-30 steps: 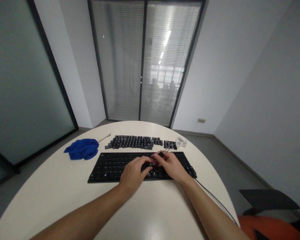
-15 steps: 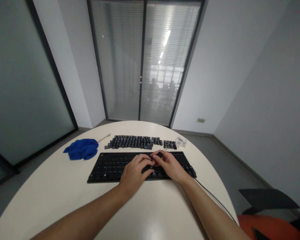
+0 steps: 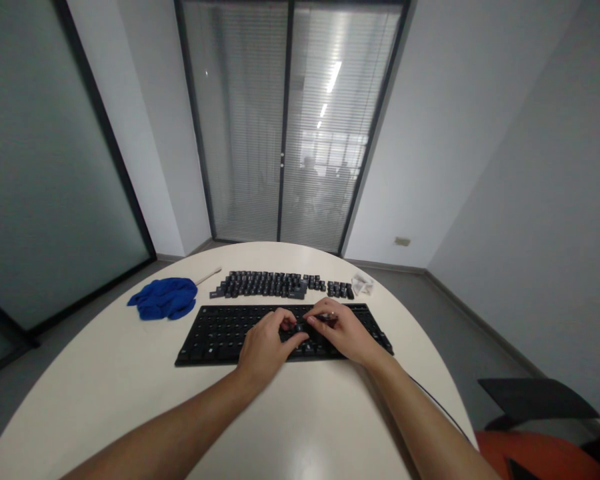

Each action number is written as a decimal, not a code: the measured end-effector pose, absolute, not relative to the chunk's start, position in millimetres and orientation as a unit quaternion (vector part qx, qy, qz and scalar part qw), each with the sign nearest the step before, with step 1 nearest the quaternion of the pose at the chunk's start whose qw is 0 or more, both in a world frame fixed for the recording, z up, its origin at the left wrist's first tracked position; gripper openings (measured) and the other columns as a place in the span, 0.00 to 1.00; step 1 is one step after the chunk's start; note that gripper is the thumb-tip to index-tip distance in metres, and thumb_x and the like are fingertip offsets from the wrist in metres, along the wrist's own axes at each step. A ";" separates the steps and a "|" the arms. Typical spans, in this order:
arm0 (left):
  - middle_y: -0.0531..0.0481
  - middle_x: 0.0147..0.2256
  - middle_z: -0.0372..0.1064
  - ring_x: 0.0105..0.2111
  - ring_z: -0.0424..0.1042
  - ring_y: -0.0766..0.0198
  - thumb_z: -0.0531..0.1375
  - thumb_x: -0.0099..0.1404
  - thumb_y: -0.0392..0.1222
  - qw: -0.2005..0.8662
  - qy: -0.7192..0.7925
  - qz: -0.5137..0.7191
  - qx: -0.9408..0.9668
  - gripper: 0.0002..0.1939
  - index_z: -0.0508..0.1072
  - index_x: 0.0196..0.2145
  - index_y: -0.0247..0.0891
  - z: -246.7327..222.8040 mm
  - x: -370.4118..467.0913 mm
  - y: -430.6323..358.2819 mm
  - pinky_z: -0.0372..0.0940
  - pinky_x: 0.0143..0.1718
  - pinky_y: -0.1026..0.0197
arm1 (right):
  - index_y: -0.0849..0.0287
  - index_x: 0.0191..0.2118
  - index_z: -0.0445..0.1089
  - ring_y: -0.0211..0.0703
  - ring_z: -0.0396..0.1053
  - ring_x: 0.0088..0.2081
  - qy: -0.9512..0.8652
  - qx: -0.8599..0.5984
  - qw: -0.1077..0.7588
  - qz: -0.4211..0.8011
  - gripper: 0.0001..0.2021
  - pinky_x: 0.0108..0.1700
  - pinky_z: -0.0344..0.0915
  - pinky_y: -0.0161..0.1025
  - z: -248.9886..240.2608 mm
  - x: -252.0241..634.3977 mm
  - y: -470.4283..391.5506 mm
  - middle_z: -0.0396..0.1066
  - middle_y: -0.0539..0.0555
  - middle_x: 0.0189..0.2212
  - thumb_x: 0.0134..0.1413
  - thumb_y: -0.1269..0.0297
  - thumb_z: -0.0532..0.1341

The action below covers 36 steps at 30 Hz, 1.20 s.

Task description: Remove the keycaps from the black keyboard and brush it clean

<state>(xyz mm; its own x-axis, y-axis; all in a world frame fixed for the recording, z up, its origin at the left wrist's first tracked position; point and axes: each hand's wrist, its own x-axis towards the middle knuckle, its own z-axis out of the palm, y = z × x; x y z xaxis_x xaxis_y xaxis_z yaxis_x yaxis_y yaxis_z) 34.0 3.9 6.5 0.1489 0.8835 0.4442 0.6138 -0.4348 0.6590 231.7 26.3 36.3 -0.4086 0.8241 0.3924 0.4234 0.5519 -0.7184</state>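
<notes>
Left hand (image 3: 264,341): pinching a small dark piece (image 3: 299,327)
Right hand (image 3: 349,335): curled round a thin wire tool (image 3: 328,317), no longer jutting forward
Gap: slightly parted; together half a second ago
Keyboard (image 3: 220,331): beneath both, on the tabletop (image 3: 285,407)

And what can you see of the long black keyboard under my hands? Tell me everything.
The black rectangular keyboard looks like plastic and lies flat on the pale round-edged table, one long side toward you. Rows of small mounts show at its left, seemingly uncapped. Your bare left hand and right hand cover part of it; whether both touch it is unclear.
</notes>
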 end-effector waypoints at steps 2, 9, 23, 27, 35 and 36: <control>0.54 0.33 0.71 0.35 0.71 0.61 0.66 0.59 0.45 0.169 0.511 0.412 0.735 0.10 0.71 0.36 0.42 7.1 34.0 3.6 0.64 0.37 0.60 | 0.54 0.39 0.78 0.45 0.70 0.41 -0.806 -0.373 0.378 0.263 0.12 0.43 0.66 0.40 36.6 232.9 26.1 0.72 0.56 0.39 0.60 0.53 0.61; 0.54 0.33 0.71 0.35 0.71 0.62 0.66 0.59 0.45 0.180 0.511 0.408 0.735 0.09 0.71 0.34 0.42 8.7 33.8 2.3 0.63 0.37 0.61 | 0.52 0.44 0.78 0.44 0.71 0.41 -0.832 -0.337 0.340 0.280 0.11 0.43 0.66 0.40 36.3 233.0 25.3 0.73 0.55 0.39 0.61 0.56 0.62; 0.54 0.34 0.72 0.36 0.71 0.61 0.66 0.59 0.44 0.176 0.496 0.410 0.745 0.08 0.73 0.36 0.42 5.8 32.5 3.6 0.63 0.38 0.61 | 0.58 0.41 0.77 0.41 0.71 0.36 -0.847 -0.350 0.317 0.243 0.08 0.38 0.66 0.36 42.8 231.2 21.1 0.74 0.55 0.35 0.57 0.64 0.64; 0.55 0.35 0.73 0.37 0.72 0.62 0.66 0.60 0.37 0.173 0.493 0.409 0.748 0.09 0.74 0.39 0.44 4.6 32.2 5.2 0.64 0.40 0.61 | 0.59 0.40 0.77 0.41 0.71 0.36 -0.844 -0.363 0.323 0.228 0.07 0.39 0.68 0.37 43.1 230.3 20.8 0.74 0.55 0.35 0.57 0.65 0.64; 0.55 0.36 0.73 0.38 0.72 0.63 0.63 0.62 0.34 0.165 0.501 0.410 0.745 0.07 0.74 0.38 0.43 5.8 33.1 4.9 0.64 0.40 0.61 | 0.57 0.43 0.76 0.41 0.72 0.37 -0.848 -0.357 0.332 0.210 0.09 0.41 0.68 0.36 36.9 230.1 23.7 0.74 0.54 0.36 0.58 0.61 0.65; 0.54 0.36 0.73 0.38 0.72 0.63 0.62 0.62 0.34 0.162 0.502 0.407 0.746 0.07 0.73 0.38 0.43 5.9 33.2 4.8 0.65 0.40 0.61 | 0.56 0.43 0.76 0.41 0.72 0.38 -0.851 -0.358 0.329 0.202 0.09 0.41 0.67 0.37 36.9 229.8 23.9 0.74 0.54 0.37 0.58 0.61 0.64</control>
